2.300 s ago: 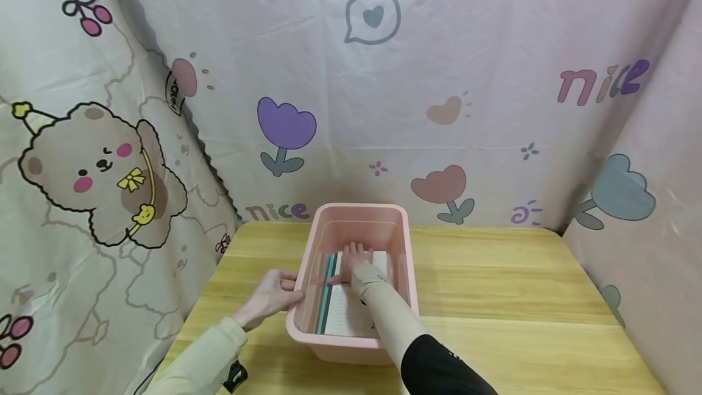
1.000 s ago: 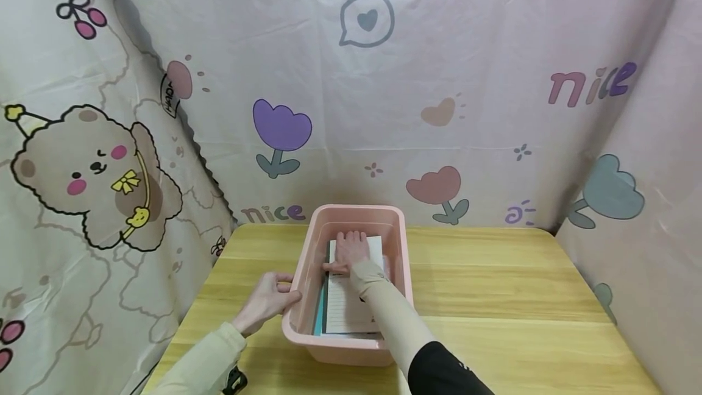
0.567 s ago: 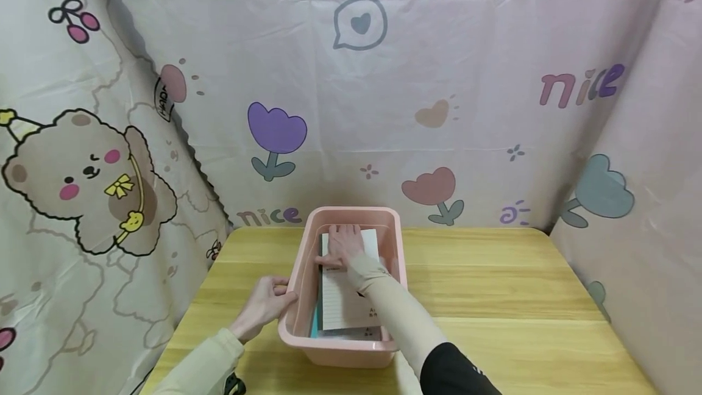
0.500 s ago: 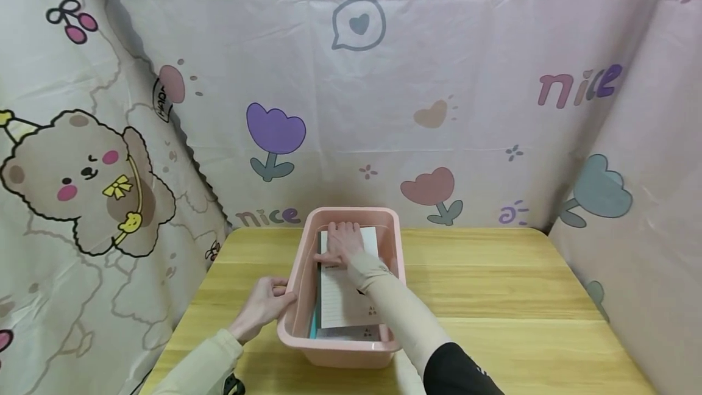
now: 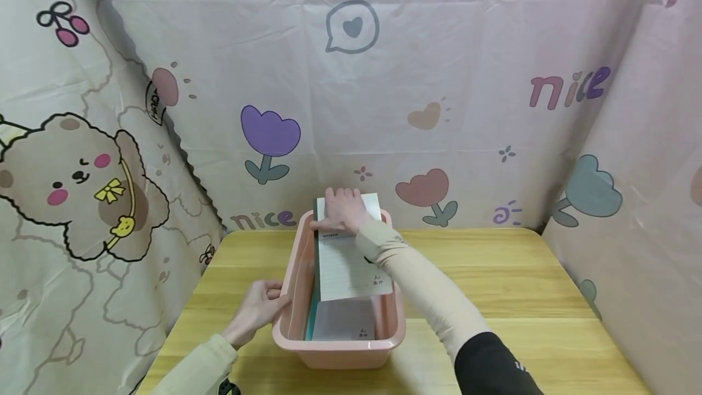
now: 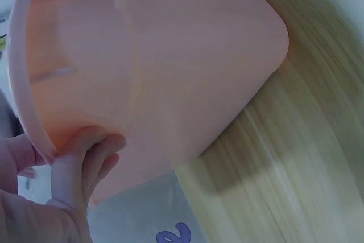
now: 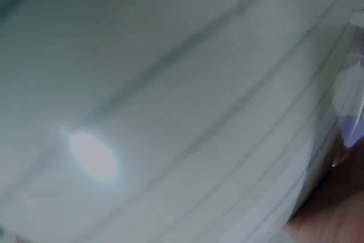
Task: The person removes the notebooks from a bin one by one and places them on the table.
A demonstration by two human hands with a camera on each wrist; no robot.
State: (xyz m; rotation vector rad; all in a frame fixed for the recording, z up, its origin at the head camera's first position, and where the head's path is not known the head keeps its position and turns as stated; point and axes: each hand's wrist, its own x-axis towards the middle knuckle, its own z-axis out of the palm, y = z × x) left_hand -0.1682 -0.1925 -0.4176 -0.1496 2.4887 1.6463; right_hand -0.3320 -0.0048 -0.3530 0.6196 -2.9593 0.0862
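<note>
Note a counter (image 5: 482, 297) with a pale yellow, wood-grain top. Runs streaky from side to side, rounds off at both far corners, broadens toward the near side of the head view. Carries a pink bin (image 5: 342, 357), set left of the middle. Stands upright, mouth up, long sides pointing away from the near side; rounds at the corners, tapers toward the base. Darkens softly on the wood just beside it in the left wrist view.
</note>
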